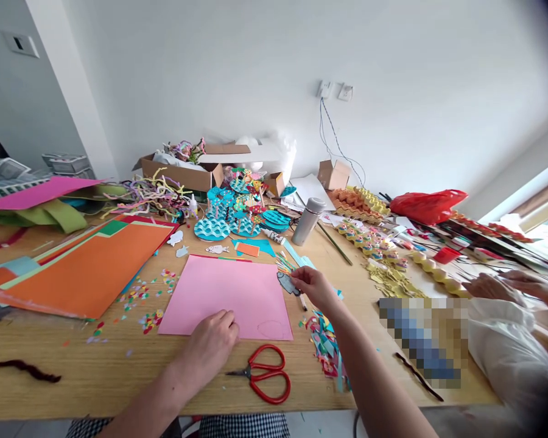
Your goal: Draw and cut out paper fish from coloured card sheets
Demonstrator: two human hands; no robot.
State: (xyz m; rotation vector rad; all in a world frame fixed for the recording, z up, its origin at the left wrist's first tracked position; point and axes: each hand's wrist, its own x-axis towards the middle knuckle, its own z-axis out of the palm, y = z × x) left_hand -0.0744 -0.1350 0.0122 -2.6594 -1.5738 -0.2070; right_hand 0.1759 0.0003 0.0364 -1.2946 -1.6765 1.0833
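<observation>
A sheet of pink paper (pixel 237 292) lies in front of me with a faint fish-like outline drawn near its lower right corner. My left hand (pixel 214 337) rests on its lower edge, fingers curled under, with nothing visible in them. At the sheet's right edge my right hand (pixel 317 286) pinches a small grey paper fish (pixel 285 281) between thumb and fingertips. A pen (pixel 303 302) lies just below that hand. Red-handled scissors (pixel 267 372) rest on the table between my arms, below the pink sheet.
Orange card sheets (pixel 95 267) are stacked on the left. Paper scraps (pixel 324 340) lie beside my right forearm. Behind stand a grey thermos (pixel 309 220) and blue wavy crafts (pixel 212 228). At the right, a co-worker's hands (pixel 493 286) and white sleeve (pixel 497 331) reach over the table.
</observation>
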